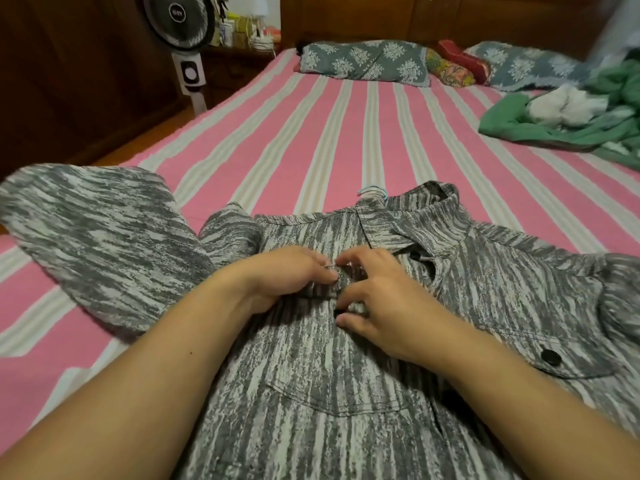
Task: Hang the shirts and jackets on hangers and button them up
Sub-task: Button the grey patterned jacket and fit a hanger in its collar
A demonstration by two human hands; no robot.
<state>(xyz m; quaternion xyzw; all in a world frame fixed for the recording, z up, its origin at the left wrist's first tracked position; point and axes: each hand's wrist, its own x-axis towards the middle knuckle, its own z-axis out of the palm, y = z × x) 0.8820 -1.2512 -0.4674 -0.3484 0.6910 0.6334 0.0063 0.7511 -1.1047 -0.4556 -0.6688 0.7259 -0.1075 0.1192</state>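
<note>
Both grips — left hand [294, 275] and right hand [377, 299] — pinch the placket of the grey shirt [311, 393] on the bed [311, 133]. Its hanger hook [372, 194] shows at 12 o'clock; buttoning looks barely begun — green garments [571, 123] wait at 2 o'clock.

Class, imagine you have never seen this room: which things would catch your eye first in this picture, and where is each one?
First, the grey streaked shirt spread across the near end of the bed, with the left hand and right hand pinching its front placket at the centre. Next, the pink striped sheet running back to the patterned pillow, and a green garment heap at the right edge.
</note>
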